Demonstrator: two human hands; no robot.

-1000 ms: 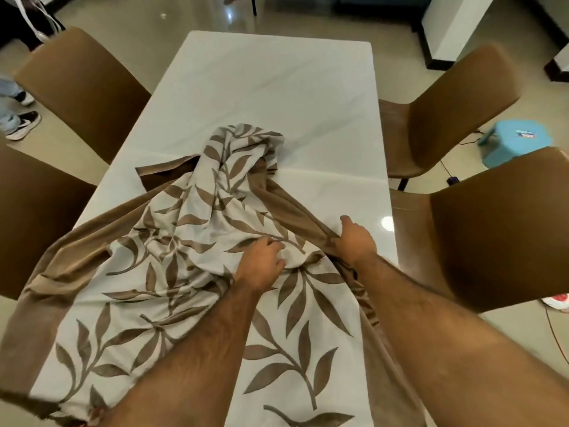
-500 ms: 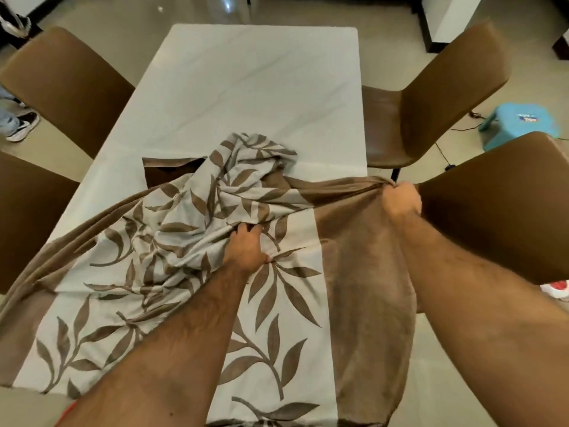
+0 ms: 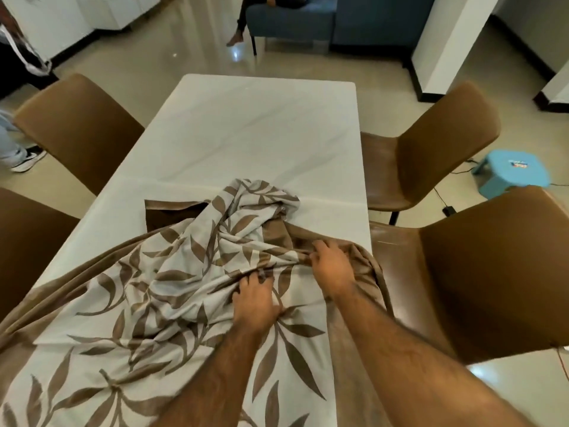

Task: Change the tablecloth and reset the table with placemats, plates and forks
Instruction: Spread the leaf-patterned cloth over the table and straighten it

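A cream tablecloth with brown leaf print and a brown border lies bunched over the near half of the white marble table. A heap of folds rises near the table's middle. My left hand presses down on the printed cloth, fingers clutching a fold. My right hand sits just right of it, fingers pinching the brown border near the table's right edge. The cloth hangs off the near and left sides. No placemats, plates or forks are in view.
Brown chairs stand around the table: two on the right and two on the left. A blue plastic stool sits on the floor at right. A blue sofa and people's legs are farther back.
My right hand came back from the table's right edge toward the middle, bringing the brown border with it. My left hand stayed on the printed cloth. The view tilted up.
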